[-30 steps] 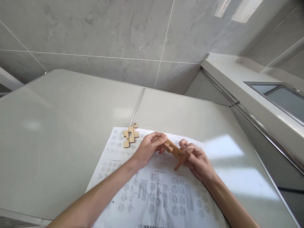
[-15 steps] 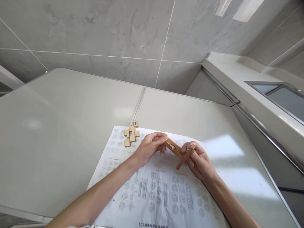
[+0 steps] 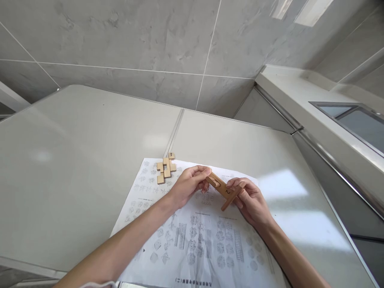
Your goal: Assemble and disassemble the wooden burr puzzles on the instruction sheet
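Note:
My left hand [image 3: 188, 185] pinches the far end of a notched wooden puzzle bar [image 3: 220, 186] marked with a "2". My right hand [image 3: 251, 199] is closed on a second wooden bar [image 3: 229, 201] that crosses the first one at its near end. Both bars are held just above a printed instruction sheet [image 3: 198, 236] covered with small diagrams. Several more wooden puzzle pieces [image 3: 165, 169] lie together on the sheet's far left corner, a hand's width left of my left hand.
The sheet lies on a glossy pale grey table [image 3: 90, 160] with a seam [image 3: 174, 134] running toward the tiled wall. A white ledge and dark window frame [image 3: 330, 120] run along the right side.
The crossing bar in my right hand has slid along the marked bar and settled at its near end. Both hands have shifted slightly away from me.

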`<state>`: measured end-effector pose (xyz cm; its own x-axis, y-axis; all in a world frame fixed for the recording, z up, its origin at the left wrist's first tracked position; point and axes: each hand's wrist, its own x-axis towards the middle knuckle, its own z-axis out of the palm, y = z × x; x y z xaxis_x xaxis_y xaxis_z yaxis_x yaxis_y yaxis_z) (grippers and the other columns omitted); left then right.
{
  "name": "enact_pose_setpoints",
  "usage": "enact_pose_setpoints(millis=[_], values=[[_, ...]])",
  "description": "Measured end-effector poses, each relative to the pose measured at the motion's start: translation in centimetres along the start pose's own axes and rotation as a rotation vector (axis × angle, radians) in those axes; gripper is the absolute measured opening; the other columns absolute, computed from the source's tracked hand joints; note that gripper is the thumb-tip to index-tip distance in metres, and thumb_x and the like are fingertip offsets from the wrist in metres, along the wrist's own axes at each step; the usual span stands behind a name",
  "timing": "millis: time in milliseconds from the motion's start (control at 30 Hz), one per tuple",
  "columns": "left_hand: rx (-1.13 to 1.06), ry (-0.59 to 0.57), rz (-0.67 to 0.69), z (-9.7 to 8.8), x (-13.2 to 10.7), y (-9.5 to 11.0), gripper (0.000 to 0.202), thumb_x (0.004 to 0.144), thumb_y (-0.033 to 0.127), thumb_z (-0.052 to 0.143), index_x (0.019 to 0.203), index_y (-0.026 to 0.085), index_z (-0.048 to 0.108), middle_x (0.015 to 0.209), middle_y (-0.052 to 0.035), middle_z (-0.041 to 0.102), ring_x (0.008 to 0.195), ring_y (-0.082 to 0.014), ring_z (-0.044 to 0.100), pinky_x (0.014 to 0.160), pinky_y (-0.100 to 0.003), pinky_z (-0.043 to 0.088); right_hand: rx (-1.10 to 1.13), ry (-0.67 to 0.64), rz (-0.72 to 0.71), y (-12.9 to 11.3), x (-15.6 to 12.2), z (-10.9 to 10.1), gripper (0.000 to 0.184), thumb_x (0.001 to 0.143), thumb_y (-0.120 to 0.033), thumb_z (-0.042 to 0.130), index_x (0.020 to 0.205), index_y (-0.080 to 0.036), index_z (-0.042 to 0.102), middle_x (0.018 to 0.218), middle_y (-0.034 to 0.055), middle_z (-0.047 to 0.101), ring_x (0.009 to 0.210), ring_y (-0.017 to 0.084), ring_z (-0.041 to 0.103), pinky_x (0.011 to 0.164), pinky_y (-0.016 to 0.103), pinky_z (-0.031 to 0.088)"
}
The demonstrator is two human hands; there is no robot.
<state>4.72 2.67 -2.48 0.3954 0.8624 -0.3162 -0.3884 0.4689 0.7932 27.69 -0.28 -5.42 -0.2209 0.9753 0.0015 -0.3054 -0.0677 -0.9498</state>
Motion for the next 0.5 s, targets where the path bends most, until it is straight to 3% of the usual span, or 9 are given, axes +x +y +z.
enact_pose_setpoints(millis=[300, 500], values=[[-0.01, -0.01, -0.006, 0.01, -0.01, -0.01, 0.041, 0.087, 0.048, 0.088, 0.101, 0.014, 0.069, 0.079, -0.004, 0.074, 0.062, -0.0104, 0.056, 0.062, -0.028, 0.043, -0.008, -0.054, -0.013, -0.35, 0.19, -0.07, 0.02, 0.085, -0.043, 0.093, 0.092, -0.029, 0.082, 0.105, 0.0065, 0.071, 0.057, 0.01, 0.043, 0.045, 0.023, 0.033], [0.015, 0.016, 0.039, 0.31, -0.16, 0.14, 0.042, 0.087, 0.049, 0.087, 0.099, 0.016, 0.066, 0.076, -0.0021, 0.072, 0.058, -0.0098, 0.055, 0.062, -0.029, 0.043, -0.035, -0.047, -0.011, -0.3, 0.08, -0.05, 0.02, 0.087, -0.045, 0.091, 0.092, -0.028, 0.081, 0.11, 0.0071, 0.07, 0.057, 0.01, 0.042, 0.045, 0.025, 0.036]])
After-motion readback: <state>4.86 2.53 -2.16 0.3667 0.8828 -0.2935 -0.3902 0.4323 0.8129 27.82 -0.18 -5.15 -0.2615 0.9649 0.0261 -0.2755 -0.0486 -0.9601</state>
